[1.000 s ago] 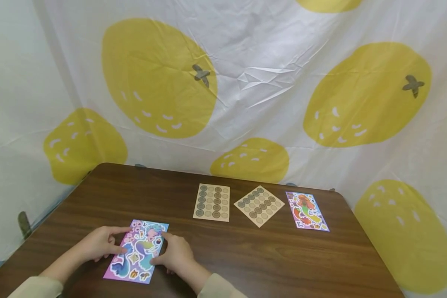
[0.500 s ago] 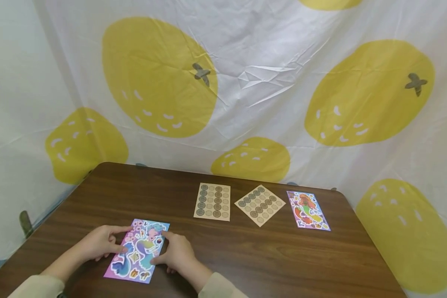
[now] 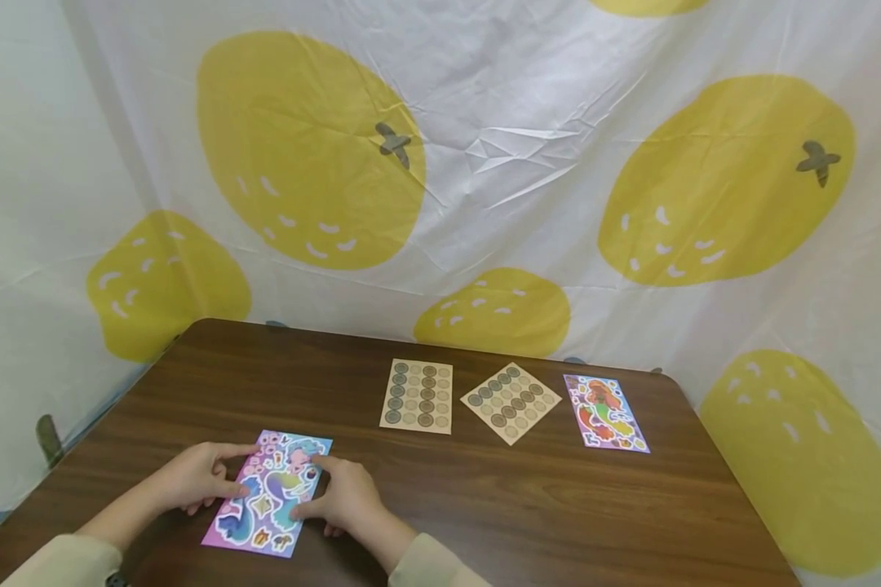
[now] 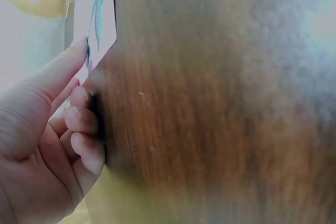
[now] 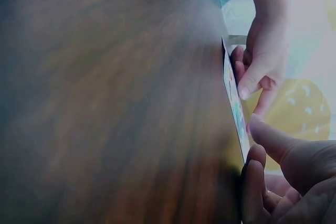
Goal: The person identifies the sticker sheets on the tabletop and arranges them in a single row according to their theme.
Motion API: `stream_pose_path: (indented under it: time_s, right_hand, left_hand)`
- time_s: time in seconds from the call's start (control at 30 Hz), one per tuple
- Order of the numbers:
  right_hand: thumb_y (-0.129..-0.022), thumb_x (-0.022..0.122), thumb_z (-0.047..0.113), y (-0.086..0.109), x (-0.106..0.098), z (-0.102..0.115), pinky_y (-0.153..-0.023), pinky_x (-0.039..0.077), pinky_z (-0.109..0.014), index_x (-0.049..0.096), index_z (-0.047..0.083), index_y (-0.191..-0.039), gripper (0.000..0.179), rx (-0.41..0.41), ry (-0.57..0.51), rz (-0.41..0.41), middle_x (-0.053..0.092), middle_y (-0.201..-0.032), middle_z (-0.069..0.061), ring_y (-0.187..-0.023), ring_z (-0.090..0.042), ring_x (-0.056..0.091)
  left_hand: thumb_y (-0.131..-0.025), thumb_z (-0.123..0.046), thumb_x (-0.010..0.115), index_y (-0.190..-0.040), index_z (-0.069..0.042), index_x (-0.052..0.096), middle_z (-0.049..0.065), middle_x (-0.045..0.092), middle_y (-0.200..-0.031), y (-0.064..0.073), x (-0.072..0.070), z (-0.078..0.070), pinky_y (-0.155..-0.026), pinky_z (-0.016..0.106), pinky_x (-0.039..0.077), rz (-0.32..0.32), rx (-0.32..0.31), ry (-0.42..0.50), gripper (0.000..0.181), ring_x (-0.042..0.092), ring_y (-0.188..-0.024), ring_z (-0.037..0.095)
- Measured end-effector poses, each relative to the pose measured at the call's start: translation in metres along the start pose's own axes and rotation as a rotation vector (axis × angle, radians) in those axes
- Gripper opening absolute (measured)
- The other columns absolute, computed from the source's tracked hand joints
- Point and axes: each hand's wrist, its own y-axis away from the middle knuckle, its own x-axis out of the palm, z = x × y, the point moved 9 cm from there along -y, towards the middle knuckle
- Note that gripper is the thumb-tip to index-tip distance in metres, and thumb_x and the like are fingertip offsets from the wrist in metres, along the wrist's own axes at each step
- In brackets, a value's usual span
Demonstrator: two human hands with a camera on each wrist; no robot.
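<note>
A pink-to-blue mermaid sticker sheet (image 3: 264, 509) lies close over the brown table at front left. My left hand (image 3: 198, 477) holds its left edge, with thumb and index finger reaching onto the sheet. Along the right edge, my right hand (image 3: 348, 493) grips with thumb and index finger. In the left wrist view, the left thumb presses on top of the sheet (image 4: 97, 35) while the other fingers curl near its edge. The right wrist view shows the right hand (image 5: 294, 177) with its thumb over the sheet's edge (image 5: 236, 108) and the other fingers bent beside it.
Two tan sheets with rows of round stickers (image 3: 416, 395) (image 3: 511, 403) lie toward the back of the table (image 3: 484, 505). At the back right is another mermaid sticker sheet (image 3: 606, 413). A white curtain with yellow fruit prints (image 3: 514, 228) hangs behind the table.
</note>
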Motion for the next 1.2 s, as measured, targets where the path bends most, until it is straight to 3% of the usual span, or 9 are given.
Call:
stream_pose_path:
  time_s: [0.13, 0.23, 0.33, 0.4, 0.57, 0.87, 1.2]
  right_hand:
    - [-0.064, 0.090, 0.026, 0.000, 0.001, -0.002, -0.032, 0.044, -0.026, 0.060, 0.018, -0.130, 0.074, 0.012, -0.032, 0.007, 0.065, -0.099, -0.029, -0.032, -0.011, 0.051]
    - [-0.067, 0.088, 0.027, 0.001, 0.003, -0.003, -0.032, 0.044, -0.027, 0.059, 0.021, -0.132, 0.071, 0.023, -0.047, 0.023, 0.067, -0.074, -0.018, -0.032, -0.012, 0.051]
    - [-0.070, 0.086, 0.028, 0.003, 0.004, -0.002, -0.031, 0.044, -0.027, 0.057, 0.021, -0.134, 0.070, 0.021, -0.062, 0.041, 0.057, -0.049, -0.005, -0.031, -0.012, 0.050]
    - [-0.072, 0.085, 0.027, 0.004, 0.003, -0.002, -0.031, 0.044, -0.027, 0.056, 0.019, -0.134, 0.069, 0.014, -0.081, 0.052, 0.054, -0.046, -0.001, -0.031, -0.012, 0.050]
    - [-0.073, 0.084, 0.025, 0.008, -0.003, 0.002, -0.033, 0.045, -0.027, 0.056, 0.015, -0.134, 0.068, -0.011, -0.133, 0.071, 0.057, -0.051, 0.000, -0.034, -0.013, 0.052]
    - [-0.075, 0.083, 0.024, 0.008, -0.025, 0.005, -0.046, 0.047, -0.023, 0.055, 0.007, -0.134, 0.067, -0.083, -0.183, 0.061, 0.059, -0.063, 0.005, -0.045, -0.015, 0.058]
    - [-0.075, 0.083, 0.027, 0.007, -0.053, 0.009, -0.061, 0.049, -0.023, 0.056, 0.009, -0.133, 0.066, -0.173, -0.167, -0.017, 0.066, -0.085, 0.000, -0.065, -0.007, 0.057]
  left_hand:
    - [-0.078, -0.034, 0.079, -0.135, 0.001, 0.052, -0.001, 0.048, -0.050, 0.000, 0.000, -0.002, -0.032, 0.021, 0.037, 0.023, 0.013, 0.004, 0.072, 0.042, -0.035, 0.006]
    - [-0.080, -0.032, 0.078, -0.135, 0.003, 0.051, 0.000, 0.049, -0.052, 0.002, -0.001, -0.003, -0.033, 0.020, 0.037, 0.046, 0.029, 0.012, 0.070, 0.043, -0.036, 0.007]
    - [-0.081, -0.030, 0.077, -0.135, 0.004, 0.050, 0.000, 0.050, -0.056, 0.002, -0.003, -0.004, -0.035, 0.020, 0.037, 0.060, 0.039, 0.021, 0.069, 0.045, -0.038, 0.009]
    - [-0.081, -0.029, 0.077, -0.134, 0.005, 0.050, 0.001, 0.051, -0.058, 0.002, -0.004, -0.007, -0.035, 0.021, 0.038, 0.061, 0.051, 0.024, 0.069, 0.046, -0.040, 0.010]
    - [-0.082, -0.025, 0.077, -0.133, 0.008, 0.050, 0.001, 0.054, -0.062, 0.001, -0.008, -0.016, -0.036, 0.025, 0.041, 0.040, 0.092, 0.021, 0.066, 0.048, -0.042, 0.012]
    - [-0.084, -0.023, 0.074, -0.135, 0.006, 0.049, 0.002, 0.058, -0.072, -0.005, -0.019, -0.031, -0.044, 0.027, 0.045, -0.018, 0.085, 0.032, 0.063, 0.054, -0.053, 0.016]
    - [-0.086, -0.021, 0.073, -0.134, 0.005, 0.050, 0.003, 0.064, -0.085, -0.013, -0.029, -0.052, -0.058, 0.028, 0.051, -0.140, 0.152, 0.037, 0.059, 0.059, -0.072, 0.015]
